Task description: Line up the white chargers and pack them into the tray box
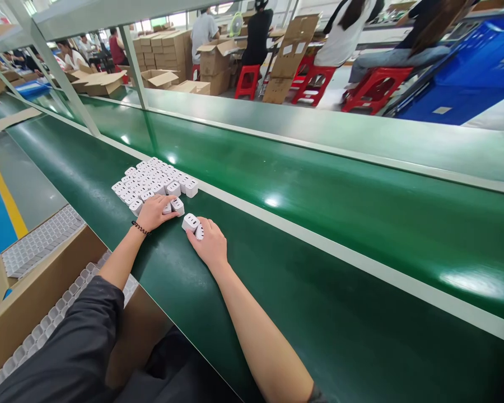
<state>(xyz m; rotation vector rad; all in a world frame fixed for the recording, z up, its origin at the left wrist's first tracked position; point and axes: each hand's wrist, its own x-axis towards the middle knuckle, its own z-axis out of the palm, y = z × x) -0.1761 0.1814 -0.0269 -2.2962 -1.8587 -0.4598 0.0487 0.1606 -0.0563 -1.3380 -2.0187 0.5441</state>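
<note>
A cluster of several small white charger plugs [151,178] lies on the green conveyor belt [302,240]. My left hand [154,212] rests at the near edge of the cluster, its fingers closed on a white plug [167,208] beside another plug [177,206]. My right hand [210,240] lies on the belt just to the right, fingers curled around two white plugs [192,224]. A dark band circles my left wrist.
Cardboard boxes [37,291] filled with rows of white plugs stand at my lower left beside the belt. A metal frame post [134,67] rises behind the belt. Other people sit on red stools [376,87] among cartons [174,50] beyond; a blue crate [466,78] is at upper right.
</note>
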